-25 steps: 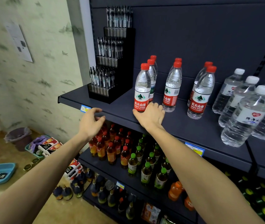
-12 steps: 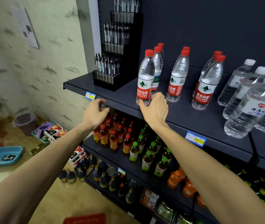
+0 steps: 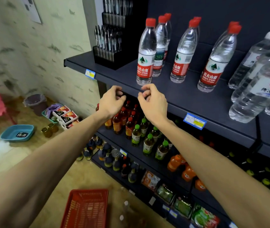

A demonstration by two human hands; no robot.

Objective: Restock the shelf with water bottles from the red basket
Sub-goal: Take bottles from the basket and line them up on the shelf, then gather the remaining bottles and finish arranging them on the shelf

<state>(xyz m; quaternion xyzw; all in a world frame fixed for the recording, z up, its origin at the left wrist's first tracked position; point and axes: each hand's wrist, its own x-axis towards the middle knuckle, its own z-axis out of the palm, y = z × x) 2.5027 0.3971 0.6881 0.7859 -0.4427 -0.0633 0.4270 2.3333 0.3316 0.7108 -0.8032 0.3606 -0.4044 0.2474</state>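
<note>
Both hands empty: left hand and right hand hang just below the shelf edge, fingers loosely curled, holding nothing. Red-capped bottles on shelf: seven counted, in three files front to back (three, two, two). White-capped bottles to the right: at least four, edge cut off. Basket on floor, apparently empty; two bottles seem to lie beside it, blurred. Judged near complete.

Red-capped water bottles upright on shelf; red basket (seemingly empty) below.
</note>
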